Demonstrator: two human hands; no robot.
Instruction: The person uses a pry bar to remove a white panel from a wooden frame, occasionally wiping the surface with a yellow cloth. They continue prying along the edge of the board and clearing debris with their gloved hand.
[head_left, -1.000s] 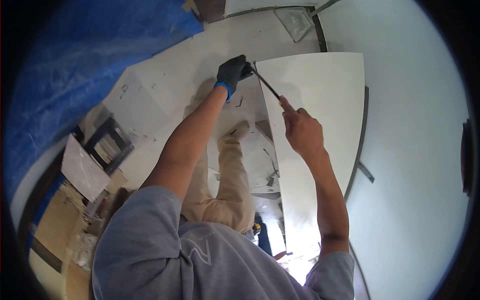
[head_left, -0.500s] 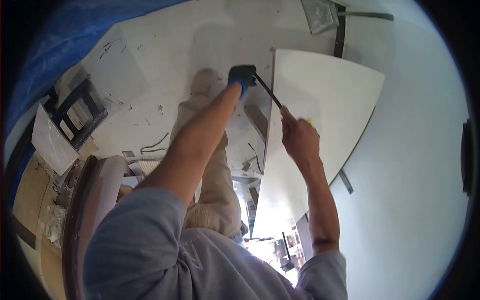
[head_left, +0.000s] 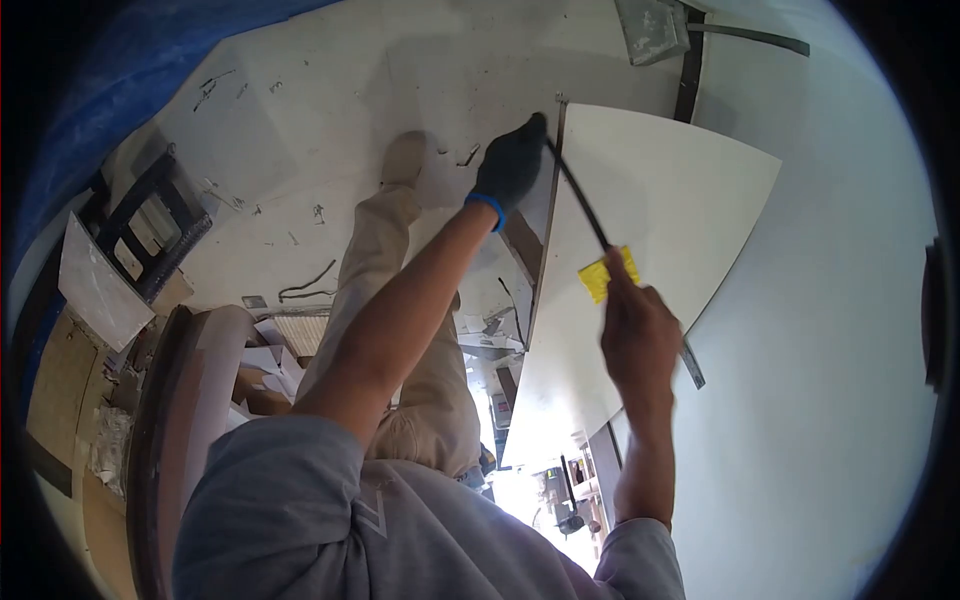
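My left hand, in a dark glove with a blue cuff, is closed around the upper end of a thin dark strip. That strip slants down across the white panel, which has a curved far edge. Lower on it, my bare right hand pinches a small yellow sheet, perhaps sandpaper or cloth, folded about the strip. The sheet's edges stick out beside the fingers. Its inner side is hidden by the hand.
A grey dustpan-like piece with a long handle lies beyond the panel. At left are a black frame, a pale board and a brown curved edge. Blue sheeting hangs at upper left. Scraps litter the floor.
My right hand has slid down the strip toward me, and more of the yellow sheet shows. The gloved left hand has shifted slightly up and right, still on the strip's end.
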